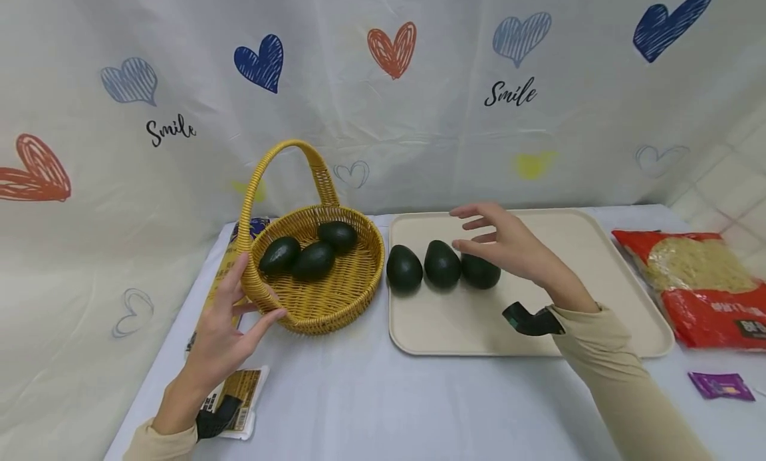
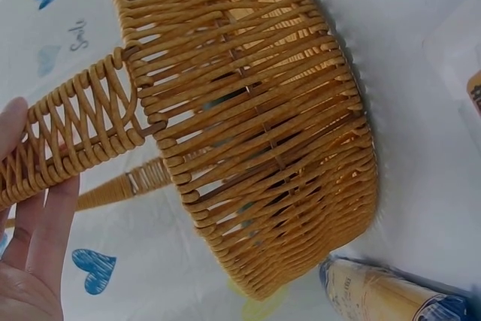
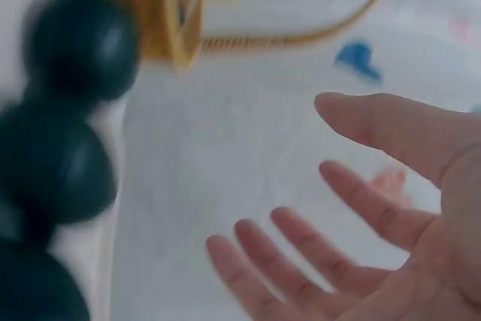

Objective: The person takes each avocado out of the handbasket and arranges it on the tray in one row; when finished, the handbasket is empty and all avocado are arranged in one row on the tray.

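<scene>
A: How are the hands placed?

B: The left hand [image 1: 224,331] is laid against the near rim of the wicker basket [image 1: 347,285], left of centre in the head view, with fingers and thumb spread along the weave rather than wrapped round it. The right hand [image 1: 509,245] is held over the beige tray [image 1: 598,261] at centre right, fingers loose and apart, nothing grasped. In the right wrist view the palm [image 3: 421,216] is seen empty.

A: And the avocados?

B: Three are seen inside the basket [image 1: 311,255]. Three more are lined up on the left part of the tray: one nearest the basket [image 1: 403,269], one in the middle [image 1: 441,265], and one partly covered by the right hand [image 1: 483,275].

A: What might be judged likely to go wrong?

B: The row on the tray is packed closely, so if the covered avocado is closed upon from above, its neighbour could be nudged and rolled toward the tray's edge. The fruit is smooth and rounded, so a shallow pinch could be lost.

A: Anything on the basket side?

B: The basket is only steadied by flat fingers, so it could be slid or tipped on the white cloth of the table [image 1: 359,394] if something is dropped in hard. Its tall handle [image 1: 287,161] could also be caught by a hand passing over it.
</scene>
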{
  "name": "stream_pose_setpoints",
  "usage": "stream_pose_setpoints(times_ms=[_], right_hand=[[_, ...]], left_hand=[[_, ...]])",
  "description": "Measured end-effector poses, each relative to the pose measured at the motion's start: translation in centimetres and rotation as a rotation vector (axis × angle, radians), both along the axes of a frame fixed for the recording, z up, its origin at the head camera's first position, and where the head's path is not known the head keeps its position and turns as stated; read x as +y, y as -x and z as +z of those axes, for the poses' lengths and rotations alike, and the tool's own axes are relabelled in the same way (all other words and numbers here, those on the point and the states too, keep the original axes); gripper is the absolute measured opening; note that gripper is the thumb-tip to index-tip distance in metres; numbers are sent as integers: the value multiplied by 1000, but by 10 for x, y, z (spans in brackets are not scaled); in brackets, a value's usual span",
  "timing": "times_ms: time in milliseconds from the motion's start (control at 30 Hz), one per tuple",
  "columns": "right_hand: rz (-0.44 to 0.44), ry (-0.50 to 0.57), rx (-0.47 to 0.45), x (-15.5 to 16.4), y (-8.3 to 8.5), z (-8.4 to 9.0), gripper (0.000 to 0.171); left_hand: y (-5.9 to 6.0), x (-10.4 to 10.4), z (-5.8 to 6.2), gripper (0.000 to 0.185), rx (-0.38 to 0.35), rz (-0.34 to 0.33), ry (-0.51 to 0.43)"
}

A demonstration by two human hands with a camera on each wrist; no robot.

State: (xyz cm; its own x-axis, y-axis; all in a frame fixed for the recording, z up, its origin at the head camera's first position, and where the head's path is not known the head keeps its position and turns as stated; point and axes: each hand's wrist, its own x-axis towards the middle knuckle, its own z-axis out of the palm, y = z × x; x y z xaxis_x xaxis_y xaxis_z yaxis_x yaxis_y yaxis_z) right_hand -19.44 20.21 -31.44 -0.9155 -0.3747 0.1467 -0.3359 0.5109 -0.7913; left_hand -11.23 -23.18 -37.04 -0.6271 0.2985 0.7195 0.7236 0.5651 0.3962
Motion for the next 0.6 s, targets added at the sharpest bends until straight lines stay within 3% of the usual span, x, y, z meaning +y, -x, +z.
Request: stream_pose_setpoints(times_ms=[133, 267, 433, 600], right_hand=[[166, 61, 98, -52, 5, -4, 41], [325, 78, 92, -105, 18, -21, 36], [394, 36, 76, -151, 36, -42, 33], [425, -1, 86, -181, 47, -51, 34]], left_hand=[[1, -1, 0, 90, -9, -19, -5], [2, -2, -1, 90, -10, -24, -13], [3, -1, -2, 89, -1, -31, -5], [4, 0, -2, 88, 0, -36, -8]])
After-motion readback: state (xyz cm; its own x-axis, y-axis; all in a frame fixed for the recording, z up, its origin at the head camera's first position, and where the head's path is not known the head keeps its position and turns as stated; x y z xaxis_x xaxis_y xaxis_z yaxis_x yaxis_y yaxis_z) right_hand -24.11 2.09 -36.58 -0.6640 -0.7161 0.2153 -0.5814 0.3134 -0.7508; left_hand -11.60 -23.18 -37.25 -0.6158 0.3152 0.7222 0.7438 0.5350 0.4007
